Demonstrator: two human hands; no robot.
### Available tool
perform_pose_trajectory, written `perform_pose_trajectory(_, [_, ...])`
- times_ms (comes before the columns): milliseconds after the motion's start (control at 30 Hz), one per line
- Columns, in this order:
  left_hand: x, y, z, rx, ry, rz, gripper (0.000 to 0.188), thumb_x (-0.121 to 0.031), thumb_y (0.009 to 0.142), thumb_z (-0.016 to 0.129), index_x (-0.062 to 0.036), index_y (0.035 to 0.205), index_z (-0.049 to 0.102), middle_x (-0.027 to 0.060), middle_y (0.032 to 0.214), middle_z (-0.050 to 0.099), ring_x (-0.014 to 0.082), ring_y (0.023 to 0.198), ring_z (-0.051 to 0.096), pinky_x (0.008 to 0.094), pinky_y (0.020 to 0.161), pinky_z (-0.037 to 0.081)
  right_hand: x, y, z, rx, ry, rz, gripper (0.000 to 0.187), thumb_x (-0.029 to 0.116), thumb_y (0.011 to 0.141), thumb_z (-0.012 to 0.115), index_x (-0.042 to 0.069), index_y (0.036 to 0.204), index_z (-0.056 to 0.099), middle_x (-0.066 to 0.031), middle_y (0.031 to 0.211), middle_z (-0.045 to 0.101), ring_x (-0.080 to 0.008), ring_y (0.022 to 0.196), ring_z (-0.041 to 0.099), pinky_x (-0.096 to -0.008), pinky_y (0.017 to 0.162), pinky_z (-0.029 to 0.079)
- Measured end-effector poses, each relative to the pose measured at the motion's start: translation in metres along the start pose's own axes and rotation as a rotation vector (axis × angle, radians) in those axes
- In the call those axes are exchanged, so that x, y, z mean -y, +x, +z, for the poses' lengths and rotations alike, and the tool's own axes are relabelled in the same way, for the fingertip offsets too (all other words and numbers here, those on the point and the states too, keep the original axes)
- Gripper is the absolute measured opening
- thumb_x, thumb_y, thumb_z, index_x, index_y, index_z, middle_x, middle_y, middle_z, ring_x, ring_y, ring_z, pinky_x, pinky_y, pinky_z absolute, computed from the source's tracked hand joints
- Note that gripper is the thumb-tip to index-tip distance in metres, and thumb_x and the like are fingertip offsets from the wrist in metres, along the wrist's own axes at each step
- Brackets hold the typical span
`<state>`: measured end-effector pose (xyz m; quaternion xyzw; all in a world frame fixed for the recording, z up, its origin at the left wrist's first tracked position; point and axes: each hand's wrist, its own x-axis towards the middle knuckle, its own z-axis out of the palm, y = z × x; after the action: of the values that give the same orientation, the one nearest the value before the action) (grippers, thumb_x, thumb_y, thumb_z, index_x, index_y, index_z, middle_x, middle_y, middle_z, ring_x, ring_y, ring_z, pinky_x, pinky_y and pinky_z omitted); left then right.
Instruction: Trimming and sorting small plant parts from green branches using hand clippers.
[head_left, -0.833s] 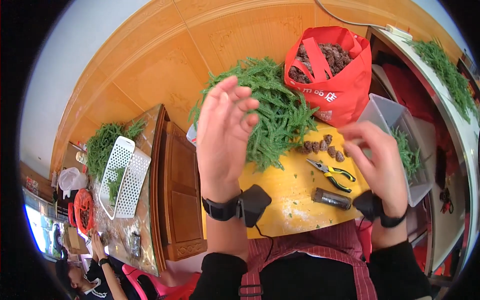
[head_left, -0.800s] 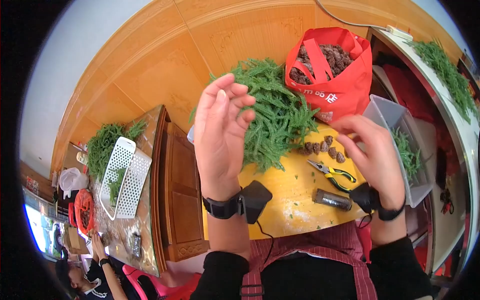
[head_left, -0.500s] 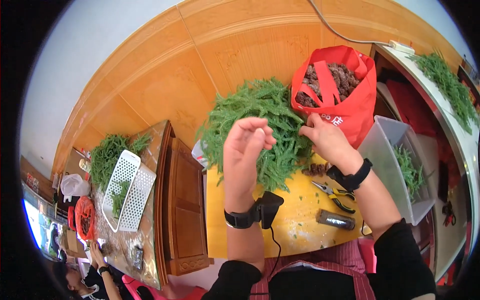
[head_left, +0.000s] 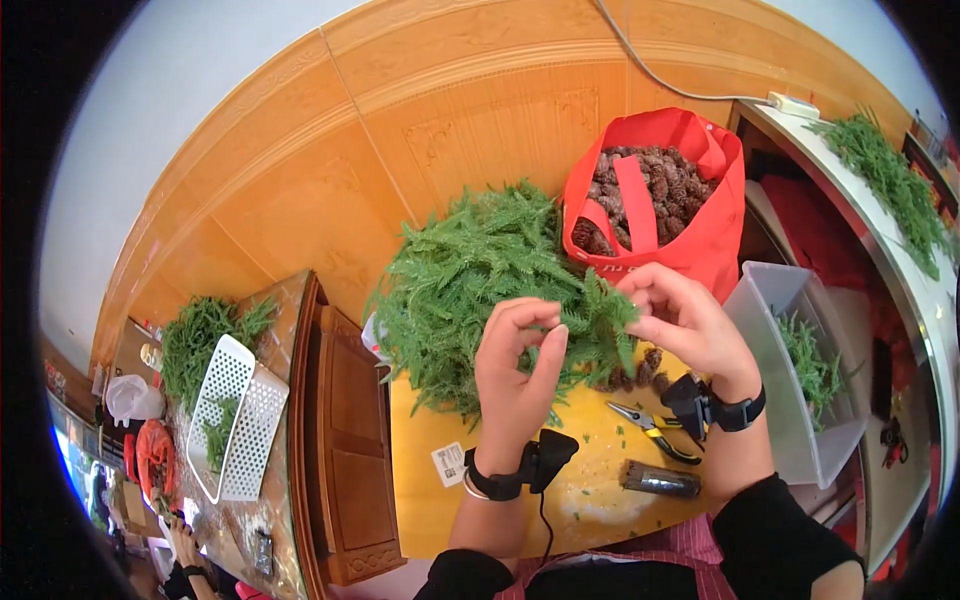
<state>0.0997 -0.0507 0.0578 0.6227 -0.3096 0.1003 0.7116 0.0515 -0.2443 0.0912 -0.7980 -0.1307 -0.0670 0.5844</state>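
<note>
The right hand (head_left: pixel 703 335) pinches a green conifer sprig (head_left: pixel 607 318) just in front of the red tote bag (head_left: pixel 718 240).
From where I'm standing, the left hand (head_left: pixel 518 375) curls farther out to the bag's front left, thumb and forefinger nearly together; I can't tell whether anything thin sits between them. A heap of sprigs (head_left: pixel 465 275) lies left of the bag, loose pinecones (head_left: pixel 651 360) and yellow-and-black pliers (head_left: pixel 660 437) in front, a clear plastic bin (head_left: pixel 768 380) front right.

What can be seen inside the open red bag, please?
Many brown pine cones show inside the red bag. A red strap crosses in front and covers some; whatever lies beneath the top cones cannot be seen.
</note>
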Motion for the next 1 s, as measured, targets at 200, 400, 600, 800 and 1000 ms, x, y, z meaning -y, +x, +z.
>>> perform_pose_trajectory(200, [0.001, 0.007, 0.011, 0.145, 0.241, 0.005, 0.047, 0.004, 0.078, 0.055, 0.0003, 0.123, 0.042, 0.0088, 0.113, 0.049, 0.0145, 0.101, 0.049, 0.0234, 0.079, 0.042, -0.017, -0.005, 0.004, -0.062, 0.392, -0.041, 0.028, 0.007, 0.083, 0.053, -0.002, 0.109, 0.045, -0.0062, 0.094, 0.057, -0.0121, 0.089, 0.055, -0.0241, 0.077, 0.042])
perform_pose_trajectory(400, [0.007, 0.005, 0.007, 0.225, -0.070, -0.296, 0.048, -0.003, 0.076, 0.063, -0.0029, 0.121, 0.046, 0.0056, 0.105, 0.053, 0.0100, 0.096, 0.051, 0.0249, 0.077, 0.043, -0.034, -0.003, 0.008, 0.024, 0.499, -0.066, 0.029, 0.004, 0.088, 0.046, -0.002, 0.116, 0.042, -0.0069, 0.100, 0.057, -0.0120, 0.094, 0.054, -0.0254, 0.082, 0.042])
perform_pose_trajectory(600, [0.012, 0.003, 0.004, 0.231, -0.159, -0.502, 0.032, 0.006, 0.078, 0.058, 0.0005, 0.108, 0.050, 0.0017, 0.096, 0.053, 0.0059, 0.084, 0.053, 0.0188, 0.068, 0.044, -0.033, -0.004, 0.011, -0.010, 0.413, 0.172, 0.028, 0.010, 0.087, 0.049, 0.000, 0.113, 0.047, -0.0022, 0.095, 0.054, -0.0091, 0.087, 0.053, -0.0214, 0.073, 0.042])
perform_pose_trajectory(800, [0.016, 0.002, 0.013, 0.184, -0.187, -0.424, 0.025, 0.001, 0.078, 0.060, -0.0014, 0.102, 0.052, -0.0020, 0.086, 0.052, 0.0033, 0.077, 0.049, 0.0171, 0.065, 0.041, -0.031, -0.004, 0.014, -0.068, 0.414, 0.035, 0.025, 0.007, 0.086, 0.054, -0.001, 0.109, 0.051, 0.0024, 0.085, 0.052, -0.0036, 0.078, 0.047, -0.0185, 0.064, 0.039])
perform_pose_trajectory(1000, [0.016, 0.003, 0.007, 0.269, -0.119, -0.303, 0.020, -0.002, 0.075, 0.063, -0.0032, 0.094, 0.055, -0.0022, 0.082, 0.050, 0.0073, 0.082, 0.044, 0.0209, 0.073, 0.036, -0.029, -0.006, 0.011, 0.002, 0.330, 0.049, 0.027, 0.007, 0.081, 0.057, 0.000, 0.107, 0.051, 0.0007, 0.086, 0.053, -0.0039, 0.078, 0.049, -0.0189, 0.066, 0.040])
